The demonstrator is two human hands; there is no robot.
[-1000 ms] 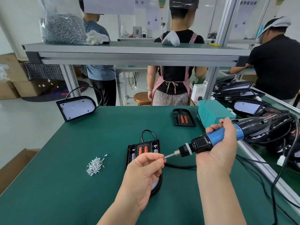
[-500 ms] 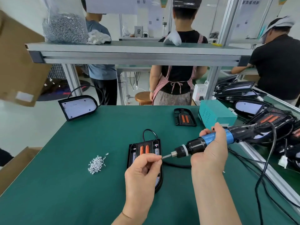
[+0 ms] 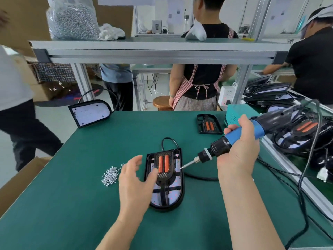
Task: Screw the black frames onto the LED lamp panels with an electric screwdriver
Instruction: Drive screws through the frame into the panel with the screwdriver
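Green mat (image 3: pixel 72 204) holds the lamp panel (image 3: pixel 173 199) and black frame (image 3: pixel 164 175). Your right hand (image 3: pixel 237 156) grips the electric screwdriver (image 3: pixel 221 143); your left hand (image 3: pixel 133 179) is open. The panel looks light and stiff, so hold its rim.

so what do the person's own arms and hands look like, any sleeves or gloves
No gloves, rings or watch show on the left hand or right hand. The left forearm and right forearm are bare too, no sleeve in view down to the picture's edge.
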